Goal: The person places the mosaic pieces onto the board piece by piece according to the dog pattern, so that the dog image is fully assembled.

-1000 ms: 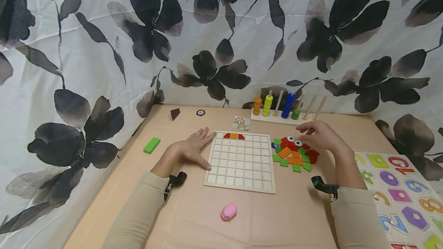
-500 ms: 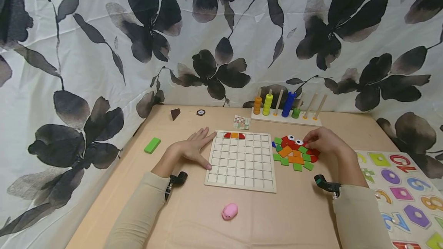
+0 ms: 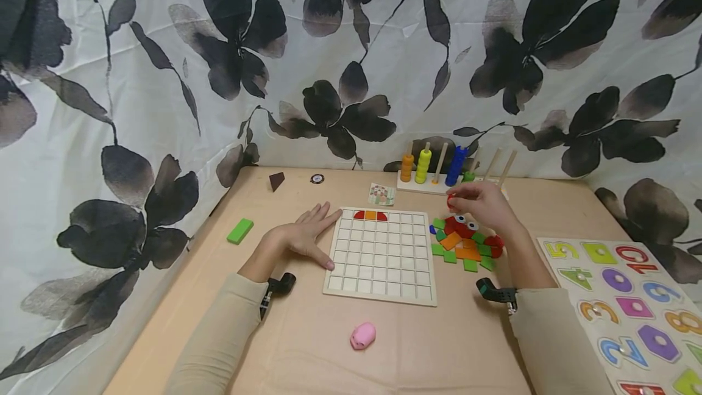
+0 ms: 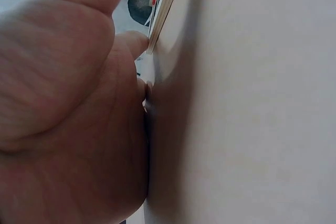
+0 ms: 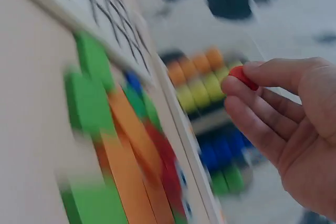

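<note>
A small red piece with a curved edge [image 5: 244, 78], pinched in the right hand [image 3: 485, 203], is raised at two o'clock from a flat-lying pale, thin rectangular grid board [image 3: 378, 273]. The left hand [image 3: 303, 239] touches the board's nine-o'clock edge. An orange square [image 3: 371, 216] sits between two red rounded pieces [image 3: 359, 216] in its twelve-o'clock row.

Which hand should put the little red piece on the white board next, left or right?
Probably the right hand: it pinches the red piece, close to the white board. The left hand is spread against the board's left edge and holds no piece.
</note>
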